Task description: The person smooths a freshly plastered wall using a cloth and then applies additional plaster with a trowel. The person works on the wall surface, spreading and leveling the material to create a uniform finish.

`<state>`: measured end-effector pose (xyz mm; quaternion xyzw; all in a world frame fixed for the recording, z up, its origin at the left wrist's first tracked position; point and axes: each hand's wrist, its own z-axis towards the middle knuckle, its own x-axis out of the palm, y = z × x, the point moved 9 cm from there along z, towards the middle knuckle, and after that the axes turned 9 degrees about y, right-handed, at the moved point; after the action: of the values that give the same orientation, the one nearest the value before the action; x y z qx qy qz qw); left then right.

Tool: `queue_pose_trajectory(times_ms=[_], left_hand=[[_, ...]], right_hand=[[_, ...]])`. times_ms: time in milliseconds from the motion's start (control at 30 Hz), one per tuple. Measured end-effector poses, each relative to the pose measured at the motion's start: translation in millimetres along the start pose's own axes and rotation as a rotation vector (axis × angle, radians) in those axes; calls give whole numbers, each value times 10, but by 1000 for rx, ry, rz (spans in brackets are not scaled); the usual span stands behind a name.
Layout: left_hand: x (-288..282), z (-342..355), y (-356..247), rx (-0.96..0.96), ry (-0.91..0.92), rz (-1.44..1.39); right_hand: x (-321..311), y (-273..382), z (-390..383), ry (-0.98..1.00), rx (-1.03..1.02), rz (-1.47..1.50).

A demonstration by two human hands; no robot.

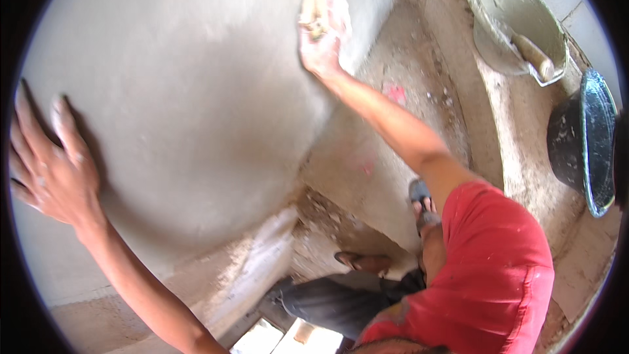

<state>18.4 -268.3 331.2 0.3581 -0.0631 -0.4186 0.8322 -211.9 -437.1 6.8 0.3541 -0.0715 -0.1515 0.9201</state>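
Pressed against the smooth grey plastered wall (196,111) is a pale, cream-coloured pad (337,8), possibly a sponge, which my right hand (320,54) grips at the upper middle. Glare and blur hide the pad's exact kind. Over at the far left, my left hand (56,170) lies on the same wall with its fingers spread, holding nothing. Grey smears mark its fingers. Between the two hands the plaster looks even, with a darker patch of shadow or damp.
To the upper right, a plaster-coated bucket (485,36) has a wooden-handled tool (534,56) in it. A dark basin (567,134) sits nearer on the same dusty ledge (517,151). My sandalled feet stand below, beside pale blocks or tiles (308,339) near the lower edge.
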Motion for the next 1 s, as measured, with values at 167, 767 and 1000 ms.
queue_pose_trajectory(times_ms=[167,767,1000], left_hand=[[-317,32,-549,69,-101,-148],[-179,174,-1484,398,112,-169],[-201,175,-1593,382,77,-143]], right_hand=[[325,336,161,154,-8,-352],[-176,-369,-178,-130,122,-278],[-192,-673,-333,-113,242,-168]])
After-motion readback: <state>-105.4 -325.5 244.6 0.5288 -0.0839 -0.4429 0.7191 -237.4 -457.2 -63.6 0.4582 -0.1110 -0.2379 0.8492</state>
